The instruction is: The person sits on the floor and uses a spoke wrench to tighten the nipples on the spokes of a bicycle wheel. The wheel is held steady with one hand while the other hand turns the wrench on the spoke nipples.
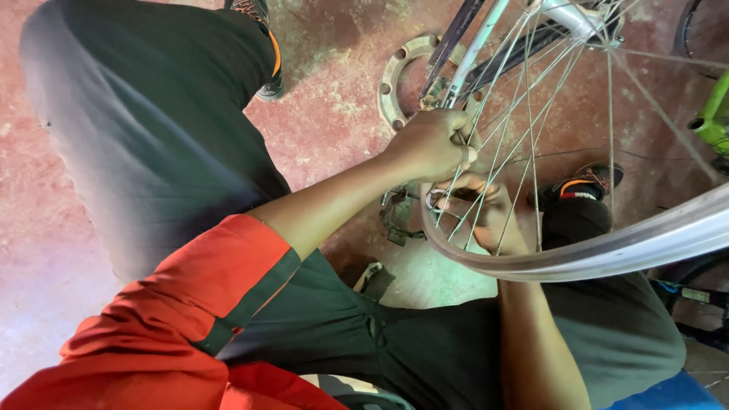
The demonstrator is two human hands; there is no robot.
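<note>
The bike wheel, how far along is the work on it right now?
Looks done: the silver rim is bare, with no tyre on the stretch in view. In hand: the left hand pinches a spoke near the rim, while the right hand reaches through the spokes from below; what it holds is hidden. Left: the wheel still sits in the bike frame, and no tyre shows.

Shiny metal rim [607,254], thin glossy spokes [531,114]; floor [334,129] seemingly rough, worn concrete.
</note>
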